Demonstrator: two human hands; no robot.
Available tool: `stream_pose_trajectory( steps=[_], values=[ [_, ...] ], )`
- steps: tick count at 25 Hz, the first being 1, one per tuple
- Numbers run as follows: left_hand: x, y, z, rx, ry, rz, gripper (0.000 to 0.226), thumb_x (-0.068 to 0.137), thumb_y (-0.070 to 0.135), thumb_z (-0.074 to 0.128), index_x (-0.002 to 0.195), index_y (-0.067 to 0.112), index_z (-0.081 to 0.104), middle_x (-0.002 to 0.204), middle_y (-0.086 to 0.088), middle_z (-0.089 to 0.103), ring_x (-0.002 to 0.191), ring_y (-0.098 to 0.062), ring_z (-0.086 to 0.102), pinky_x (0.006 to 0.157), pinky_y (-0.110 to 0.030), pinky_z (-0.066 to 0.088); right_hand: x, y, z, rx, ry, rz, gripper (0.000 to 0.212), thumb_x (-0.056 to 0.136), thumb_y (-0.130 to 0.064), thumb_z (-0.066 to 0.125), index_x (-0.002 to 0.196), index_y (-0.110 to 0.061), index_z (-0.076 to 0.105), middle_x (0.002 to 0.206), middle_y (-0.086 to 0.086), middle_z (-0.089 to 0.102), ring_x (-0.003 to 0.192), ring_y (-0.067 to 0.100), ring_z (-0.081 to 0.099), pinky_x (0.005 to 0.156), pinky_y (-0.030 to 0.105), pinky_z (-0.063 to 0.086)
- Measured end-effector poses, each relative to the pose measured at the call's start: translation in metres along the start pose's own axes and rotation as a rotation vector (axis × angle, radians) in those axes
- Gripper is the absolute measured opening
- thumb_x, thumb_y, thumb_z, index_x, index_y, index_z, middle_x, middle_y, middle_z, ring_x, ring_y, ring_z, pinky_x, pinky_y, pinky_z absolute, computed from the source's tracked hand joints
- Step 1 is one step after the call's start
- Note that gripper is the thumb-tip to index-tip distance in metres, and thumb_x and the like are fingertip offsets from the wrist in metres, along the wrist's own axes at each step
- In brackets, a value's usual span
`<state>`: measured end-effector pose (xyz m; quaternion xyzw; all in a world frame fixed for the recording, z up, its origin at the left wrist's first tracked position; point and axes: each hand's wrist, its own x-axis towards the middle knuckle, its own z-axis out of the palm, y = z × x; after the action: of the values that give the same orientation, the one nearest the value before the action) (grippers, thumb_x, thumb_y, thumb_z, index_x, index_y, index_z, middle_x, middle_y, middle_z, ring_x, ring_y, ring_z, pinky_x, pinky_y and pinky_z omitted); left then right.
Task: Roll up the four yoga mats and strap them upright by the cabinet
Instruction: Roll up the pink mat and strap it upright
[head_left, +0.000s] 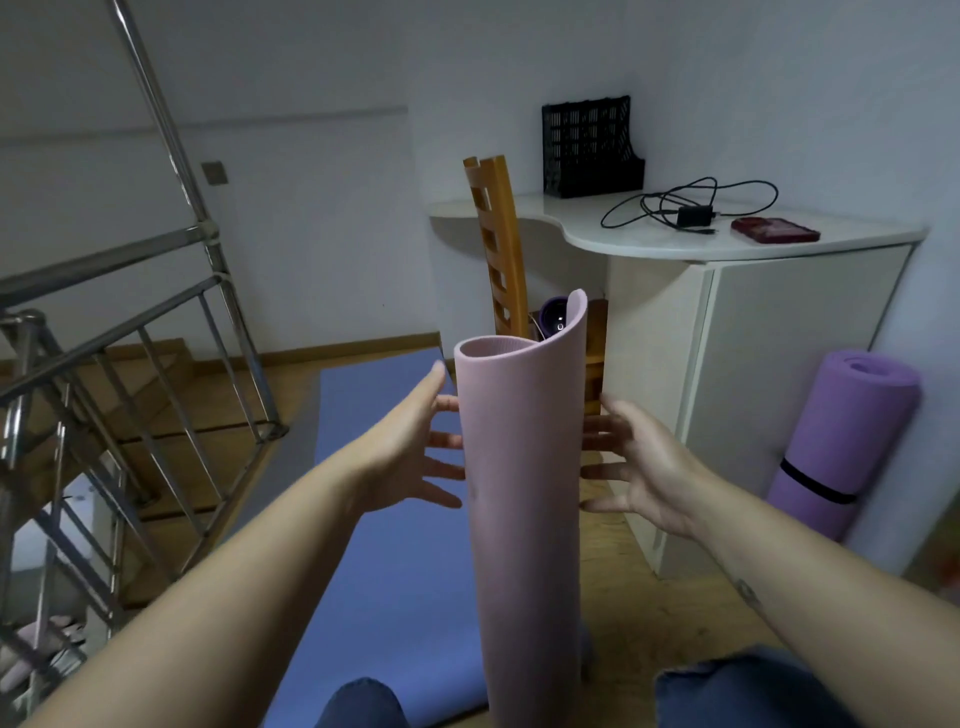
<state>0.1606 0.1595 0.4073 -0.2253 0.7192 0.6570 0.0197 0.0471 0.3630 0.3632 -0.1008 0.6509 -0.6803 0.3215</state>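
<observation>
A loosely rolled pink mat (524, 493) stands upright at centre frame, its base cut off. The left hand (405, 457) and right hand (644, 467) flank it, fingers spread, tips at its sides. Upper right, a black rack (587, 145) sits on the table (597, 236), its contents unclear.

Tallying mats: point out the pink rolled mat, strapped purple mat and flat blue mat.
pink rolled mat (524, 493): head view, mid outer wall.
strapped purple mat (852, 415): head view, side above strap.
flat blue mat (384, 571): head view, bare surface.
</observation>
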Motion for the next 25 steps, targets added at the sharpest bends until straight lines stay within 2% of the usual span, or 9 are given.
stream_pose_trajectory(
  steps=[2,4,6,10,13,15,18,21,25],
  values=[
    [-0.003,0.012,-0.007,-0.023,-0.075,-0.13,0.094,0.075,0.086,0.024,0.129,0.015,0.053,0.128,-0.02,0.056,0.112,-0.045,0.057,0.091,-0.061,0.047,-0.01,-0.017,-0.002,0.013,-0.13,0.095,0.106,0.061,-0.084,0.049,0.148,-0.025,0.03,0.15,0.01,0.034,0.136,0.037,0.033,0.079,0.059,0.05],
    [-0.006,0.023,-0.008,0.022,-0.159,-0.259,0.112,0.067,0.091,0.025,0.139,0.008,0.045,0.138,-0.021,0.048,0.113,-0.048,0.056,0.095,-0.062,0.044,-0.021,-0.036,0.0,-0.015,-0.232,0.136,0.118,0.049,-0.09,0.048,0.147,-0.026,0.031,0.145,0.014,0.041,0.131,0.041,0.04,0.084,0.067,0.046],
    [-0.011,0.031,-0.002,0.118,-0.21,-0.326,0.117,0.064,0.091,0.03,0.144,0.006,0.039,0.142,-0.021,0.045,0.112,-0.046,0.058,0.097,-0.061,0.043,-0.028,-0.047,0.004,-0.017,-0.284,0.17,0.124,0.044,-0.092,0.052,0.146,-0.024,0.033,0.138,0.019,0.046,0.124,0.045,0.046,0.087,0.073,0.039],
    [-0.011,0.036,-0.005,0.17,-0.238,-0.325,0.084,0.083,0.076,0.032,0.138,0.015,0.046,0.131,-0.024,0.053,0.11,-0.047,0.059,0.094,-0.06,0.046,-0.037,-0.046,0.013,0.041,-0.3,0.158,0.121,0.043,-0.091,0.054,0.142,-0.024,0.039,0.138,0.018,0.046,0.125,0.045,0.043,0.086,0.08,0.03],
    [-0.013,0.035,-0.009,0.131,-0.255,-0.286,0.065,0.089,0.064,0.033,0.137,0.022,0.048,0.132,-0.022,0.052,0.109,-0.047,0.058,0.084,-0.055,0.054,-0.047,-0.047,0.023,0.033,-0.282,0.088,0.103,0.042,-0.086,0.056,0.126,-0.025,0.054,0.133,0.013,0.052,0.125,0.039,0.045,0.086,0.082,0.028],
    [-0.014,0.032,-0.008,0.122,-0.272,-0.242,0.054,0.093,0.053,0.034,0.134,0.023,0.05,0.134,-0.018,0.051,0.104,-0.044,0.06,0.076,-0.052,0.056,-0.049,-0.047,0.028,0.007,-0.265,0.076,0.097,0.047,-0.08,0.059,0.129,-0.028,0.051,0.135,0.011,0.05,0.126,0.038,0.044,0.087,0.082,0.027],
    [-0.014,0.029,-0.006,0.095,-0.301,-0.252,0.052,0.091,0.048,0.036,0.131,0.019,0.052,0.13,-0.022,0.054,0.1,-0.045,0.063,0.074,-0.053,0.056,-0.048,-0.051,0.032,-0.029,-0.254,0.072,0.083,0.053,-0.069,0.06,0.123,-0.024,0.055,0.132,0.011,0.052,0.123,0.036,0.047,0.089,0.08,0.028],
    [-0.014,0.024,-0.005,0.041,-0.293,-0.283,0.055,0.09,0.05,0.036,0.134,0.019,0.049,0.132,-0.023,0.052,0.102,-0.048,0.06,0.072,-0.053,0.057,-0.037,-0.049,0.03,-0.041,-0.23,0.088,0.088,0.055,-0.067,0.058,0.129,-0.02,0.052,0.131,0.013,0.053,0.121,0.038,0.047,0.089,0.08,0.027],
    [-0.009,-0.008,0.005,0.068,-0.248,-0.257,0.048,0.092,0.045,0.039,0.13,0.019,0.053,0.132,-0.018,0.05,0.104,-0.043,0.058,0.071,-0.05,0.057,-0.024,-0.017,0.03,-0.051,-0.203,0.165,0.083,0.061,-0.07,0.062,0.132,-0.029,0.048,0.135,0.011,0.05,0.123,0.042,0.044,0.087,0.08,0.028]
  ],
)
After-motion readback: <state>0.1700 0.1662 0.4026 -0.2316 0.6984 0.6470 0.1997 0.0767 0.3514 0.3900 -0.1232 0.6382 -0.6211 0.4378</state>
